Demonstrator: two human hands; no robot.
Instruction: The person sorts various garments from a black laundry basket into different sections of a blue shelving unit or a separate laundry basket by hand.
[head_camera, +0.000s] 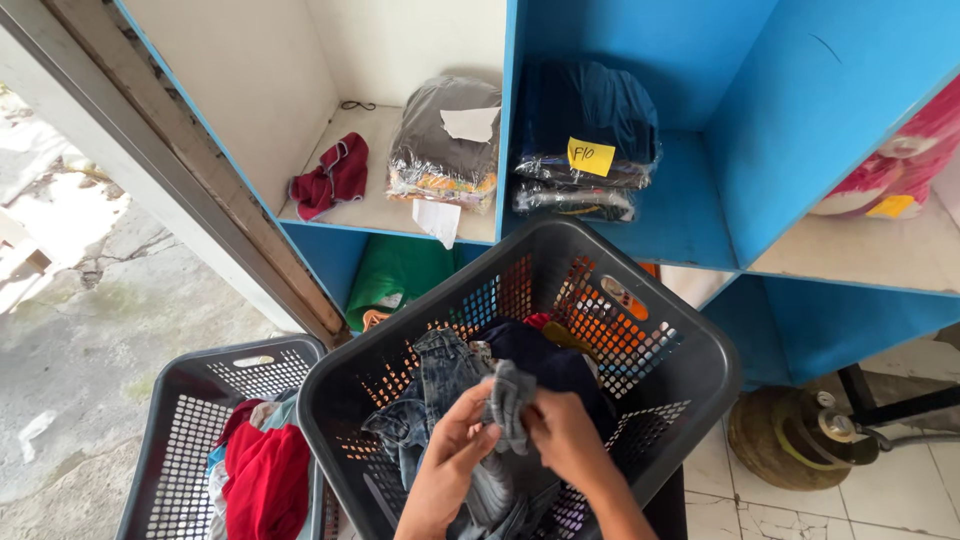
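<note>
Both of my hands grip one grey piece of cloth (508, 395) above a dark grey laundry basket (690, 370). My left hand (450, 465) holds its lower left side, and my right hand (565, 435) pinches its right edge. Under the cloth lie blue jeans (440, 365) and dark clothes (545, 355) inside the basket. Orange fabric shows through the basket's holes.
A second grey basket (190, 400) with red and white clothes stands at the lower left. Blue shelves behind hold a red garment (335, 175), bagged folded clothes (445, 140) and a dark bagged bundle (585, 135). A gas cylinder (790, 435) sits on the tiled floor at right.
</note>
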